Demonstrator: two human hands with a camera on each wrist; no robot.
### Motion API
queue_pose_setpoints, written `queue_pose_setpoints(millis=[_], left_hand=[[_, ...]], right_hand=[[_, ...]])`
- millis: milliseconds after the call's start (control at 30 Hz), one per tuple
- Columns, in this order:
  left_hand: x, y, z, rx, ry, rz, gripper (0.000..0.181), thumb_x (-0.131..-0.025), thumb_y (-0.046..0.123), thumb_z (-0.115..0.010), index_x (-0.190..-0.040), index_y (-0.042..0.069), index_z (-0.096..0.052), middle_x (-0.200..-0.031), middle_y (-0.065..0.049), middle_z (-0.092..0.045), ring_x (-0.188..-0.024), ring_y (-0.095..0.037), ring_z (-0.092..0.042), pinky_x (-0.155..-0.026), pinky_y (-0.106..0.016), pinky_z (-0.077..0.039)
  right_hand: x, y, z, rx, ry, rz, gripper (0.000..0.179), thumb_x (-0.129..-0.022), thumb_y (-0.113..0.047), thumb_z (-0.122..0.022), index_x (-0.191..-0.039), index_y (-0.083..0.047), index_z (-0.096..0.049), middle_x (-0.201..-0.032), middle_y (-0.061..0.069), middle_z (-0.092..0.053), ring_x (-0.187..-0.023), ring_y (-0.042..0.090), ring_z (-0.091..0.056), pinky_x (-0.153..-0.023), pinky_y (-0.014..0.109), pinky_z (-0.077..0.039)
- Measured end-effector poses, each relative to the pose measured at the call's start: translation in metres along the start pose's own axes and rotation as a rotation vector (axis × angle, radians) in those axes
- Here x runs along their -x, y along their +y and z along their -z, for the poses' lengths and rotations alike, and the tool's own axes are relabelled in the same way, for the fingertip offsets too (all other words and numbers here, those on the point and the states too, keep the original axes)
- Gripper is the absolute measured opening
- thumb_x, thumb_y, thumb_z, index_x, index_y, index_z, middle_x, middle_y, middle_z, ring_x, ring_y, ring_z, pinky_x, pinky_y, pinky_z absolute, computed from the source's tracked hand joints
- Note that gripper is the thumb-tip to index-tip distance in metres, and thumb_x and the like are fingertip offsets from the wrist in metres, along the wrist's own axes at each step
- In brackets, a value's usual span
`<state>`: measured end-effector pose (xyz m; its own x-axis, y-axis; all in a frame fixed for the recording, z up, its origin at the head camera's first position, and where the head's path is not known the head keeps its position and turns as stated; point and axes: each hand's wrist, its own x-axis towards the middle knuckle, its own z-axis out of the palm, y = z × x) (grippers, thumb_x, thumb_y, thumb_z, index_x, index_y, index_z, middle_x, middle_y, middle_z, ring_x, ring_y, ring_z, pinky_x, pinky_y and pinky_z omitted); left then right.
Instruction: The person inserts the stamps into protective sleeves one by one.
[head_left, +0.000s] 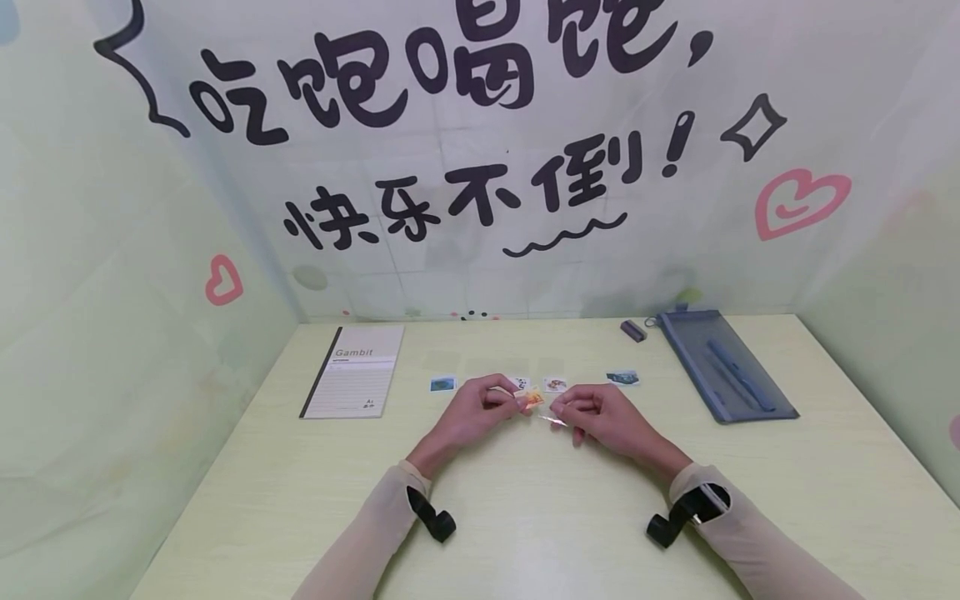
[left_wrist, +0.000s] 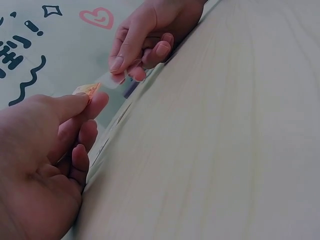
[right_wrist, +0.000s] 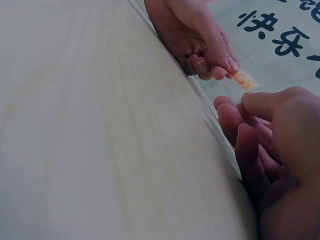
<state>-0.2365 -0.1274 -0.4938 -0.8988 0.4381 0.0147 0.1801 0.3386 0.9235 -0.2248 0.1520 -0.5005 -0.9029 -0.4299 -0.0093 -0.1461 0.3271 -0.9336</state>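
Observation:
Between thumb and forefinger, my left hand (head_left: 480, 410) pinches a small orange stamp-like picture (head_left: 534, 398) by its edge. My right hand (head_left: 611, 418) pinches a small clear film piece (head_left: 553, 420), perhaps a little sleeve, just right of the stamp. The left wrist view shows the orange stamp (left_wrist: 88, 90) and the clear film (left_wrist: 111, 80) close together, both held above the table. From the right wrist view the stamp (right_wrist: 243, 79) sticks out past the left fingertips, and the film is hard to make out. Whether the two touch, I cannot tell.
Behind the hands lie several small stamps: a blue-green one (head_left: 443, 384), two near the middle (head_left: 555, 385), a blue one (head_left: 622, 377). Faint clear rectangles (head_left: 497, 367) lie farther back. A notebook (head_left: 354, 375) is left; a dark eraser-like block (head_left: 633, 331) and blue mesh pouch (head_left: 723, 367) are right.

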Motion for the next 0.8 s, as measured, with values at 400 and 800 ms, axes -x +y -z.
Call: queue_pose_setpoints(millis=[400,800], left_hand=[[0.0000,0.0003,-0.0001,-0.001,-0.005,-0.026,0.017,-0.105,0.036,-0.074,-0.110,0.020,-0.074,-0.102,0.009,-0.085,-0.099,-0.008,-0.068,-0.094,-0.028,-0.048],[-0.0005,0.0013,0.0004,-0.006,-0.026,-0.040,0.016,-0.105,0.035,-0.073,-0.110,0.020,-0.075,-0.101,0.010,-0.085,-0.107,-0.009,-0.069,-0.100,-0.030,-0.047]], right_hand=[[0.0002,-0.0027,-0.0002,0.005,-0.033,0.017,0.022,-0.108,-0.032,-0.070,-0.115,-0.012,-0.077,-0.102,0.006,-0.083,-0.065,0.018,-0.070,-0.060,0.025,-0.053],[-0.0003,-0.0014,-0.0015,0.026,-0.031,0.034,0.019,-0.105,-0.032,-0.074,-0.111,-0.015,-0.080,-0.100,0.005,-0.081,-0.067,0.016,-0.070,-0.060,0.025,-0.053]])
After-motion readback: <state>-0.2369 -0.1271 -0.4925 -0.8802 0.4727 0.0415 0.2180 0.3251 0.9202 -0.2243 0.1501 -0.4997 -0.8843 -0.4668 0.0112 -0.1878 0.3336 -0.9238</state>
